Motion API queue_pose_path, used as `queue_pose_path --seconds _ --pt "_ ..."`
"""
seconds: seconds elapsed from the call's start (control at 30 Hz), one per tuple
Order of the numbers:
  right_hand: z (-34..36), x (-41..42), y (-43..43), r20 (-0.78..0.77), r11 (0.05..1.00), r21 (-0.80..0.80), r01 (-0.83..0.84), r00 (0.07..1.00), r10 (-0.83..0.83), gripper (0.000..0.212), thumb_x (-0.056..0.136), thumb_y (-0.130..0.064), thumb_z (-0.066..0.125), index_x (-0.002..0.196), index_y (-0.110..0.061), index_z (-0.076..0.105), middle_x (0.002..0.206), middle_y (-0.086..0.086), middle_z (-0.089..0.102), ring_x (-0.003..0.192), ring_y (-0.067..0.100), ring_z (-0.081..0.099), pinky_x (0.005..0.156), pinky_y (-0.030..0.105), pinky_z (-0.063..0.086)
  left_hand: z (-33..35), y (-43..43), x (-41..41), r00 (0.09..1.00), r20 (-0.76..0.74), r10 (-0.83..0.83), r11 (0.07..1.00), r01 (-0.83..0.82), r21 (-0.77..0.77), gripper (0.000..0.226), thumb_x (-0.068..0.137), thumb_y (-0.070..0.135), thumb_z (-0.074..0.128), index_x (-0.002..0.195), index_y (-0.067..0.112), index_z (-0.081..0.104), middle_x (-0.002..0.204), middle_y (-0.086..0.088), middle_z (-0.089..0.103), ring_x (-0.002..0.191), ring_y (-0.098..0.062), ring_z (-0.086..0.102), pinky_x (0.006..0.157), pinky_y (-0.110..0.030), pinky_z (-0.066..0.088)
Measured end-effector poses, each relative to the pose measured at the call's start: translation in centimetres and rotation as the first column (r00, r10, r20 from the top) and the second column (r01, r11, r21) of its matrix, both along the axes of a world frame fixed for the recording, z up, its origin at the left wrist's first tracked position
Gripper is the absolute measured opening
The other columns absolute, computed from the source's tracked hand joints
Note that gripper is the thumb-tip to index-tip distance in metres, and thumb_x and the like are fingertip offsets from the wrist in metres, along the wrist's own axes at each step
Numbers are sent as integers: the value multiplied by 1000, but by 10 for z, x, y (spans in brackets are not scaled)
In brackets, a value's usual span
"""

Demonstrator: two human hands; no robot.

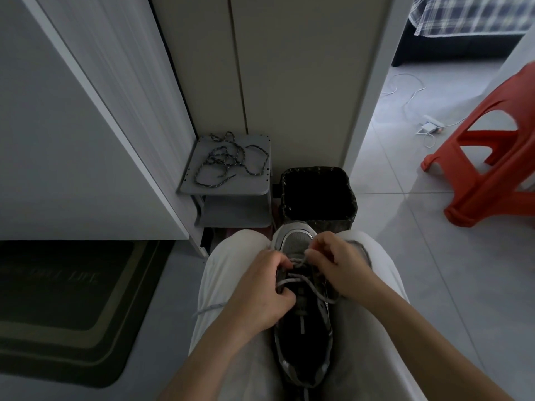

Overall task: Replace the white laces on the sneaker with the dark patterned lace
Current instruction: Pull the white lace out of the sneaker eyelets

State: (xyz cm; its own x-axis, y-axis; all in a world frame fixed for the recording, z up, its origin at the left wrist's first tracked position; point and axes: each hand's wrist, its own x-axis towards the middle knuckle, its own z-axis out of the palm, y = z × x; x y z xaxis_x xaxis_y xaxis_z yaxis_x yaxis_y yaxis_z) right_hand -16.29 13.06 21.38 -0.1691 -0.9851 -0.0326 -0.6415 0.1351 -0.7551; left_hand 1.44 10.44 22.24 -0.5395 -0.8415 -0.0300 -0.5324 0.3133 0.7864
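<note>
Heel toward the camera, the sneaker [302,342] sits wedged between the person's thighs with its toe pointing away, probably so the legs hold it steady and leave both hands free. The left hand [260,290] curls over the sneaker's left side, fingers hooked into the white laces [292,282] at the eyelets. The right hand [335,261] pinches the same laces nearer the toe, thumb and fingertips closed on a strand. This looks like the unthreading stage: crossings remain over the tongue, and one loose white end trails left of the sneaker across the thigh.

Beyond the sneaker's toe and to its left, the dark patterned lace [228,160] lies in a loose tangle on top of a small grey shelf [254,140], untouched and within reach for later. A black-lined bin [351,195] stands straight ahead of the toe, just beside that shelf.
</note>
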Motion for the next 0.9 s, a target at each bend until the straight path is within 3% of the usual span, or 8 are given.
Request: queue_pose_path --seconds 0.13,0.27,0.43,0.53,0.6,0.7,0.83,0.9 --pt "0 -6 10 -131 999 38 -14 991 19 24 77 -43 70 80 -23 57 69 -10 55 64 6 52 57 20 40 -2 -3 1 1000 -13 1 1000 -1 11 39 74 13 63 97 38 44 103 20 48 96 12 47 74 0 37" --pt "1 -6 18 -135 999 37 -14 991 18 16 85 -27 65 75 -16 58 67 -1 59 64 16 54 62 33 46 -6 -2 1 1000 -13 1 1000 0 20 40 75 12 62 99 38 45 104 25 47 96 18 46 75 2 36" --pt "23 -13 15 -324 992 -118 45 943 -81 12 90 -31 56 85 -20 54 61 -9 51 61 13 45 52 28 31 -4 -5 -3 1000 11 -14 1000 14 8 37 76 13 63 102 34 47 106 21 48 92 12 49 75 2 37" --pt "24 -4 16 -259 978 -173 118 952 -160 12 89 -32 60 86 -21 57 59 -11 53 54 7 46 49 16 33 -3 -4 -3 999 31 -10 1000 10 -15 36 77 15 62 106 31 49 101 23 46 91 12 49 72 -1 39" --pt "19 1 22 -140 982 -104 157 975 -171 19 82 -38 67 79 -26 54 60 -13 53 57 3 49 53 13 35 -3 -3 -2 999 32 -15 1000 16 -18 36 76 15 62 104 32 48 102 23 46 91 11 49 73 -2 39" --pt "4 6 35 -227 995 14 97 970 -91 29 82 -45 63 68 -25 47 62 -10 49 60 12 49 55 28 40 -3 -1 1 1000 21 -20 1000 20 -24 37 74 16 62 100 36 46 104 24 47 95 16 48 75 -1 38" --pt "1 5 31 -291 987 -90 130 945 -151 25 90 -34 53 69 -22 48 65 -8 51 62 19 51 55 34 42 -2 -2 0 999 50 -18 999 20 -37 35 75 20 61 101 38 46 104 26 47 88 13 51 71 -6 43" --pt "8 -9 23 -255 958 -168 234 928 -272 23 89 -34 53 69 -23 50 63 -7 52 60 18 51 54 32 41 -1 -3 1 998 63 -24 999 26 -39 35 76 21 61 100 40 45 103 27 46 84 11 52 69 -7 44"
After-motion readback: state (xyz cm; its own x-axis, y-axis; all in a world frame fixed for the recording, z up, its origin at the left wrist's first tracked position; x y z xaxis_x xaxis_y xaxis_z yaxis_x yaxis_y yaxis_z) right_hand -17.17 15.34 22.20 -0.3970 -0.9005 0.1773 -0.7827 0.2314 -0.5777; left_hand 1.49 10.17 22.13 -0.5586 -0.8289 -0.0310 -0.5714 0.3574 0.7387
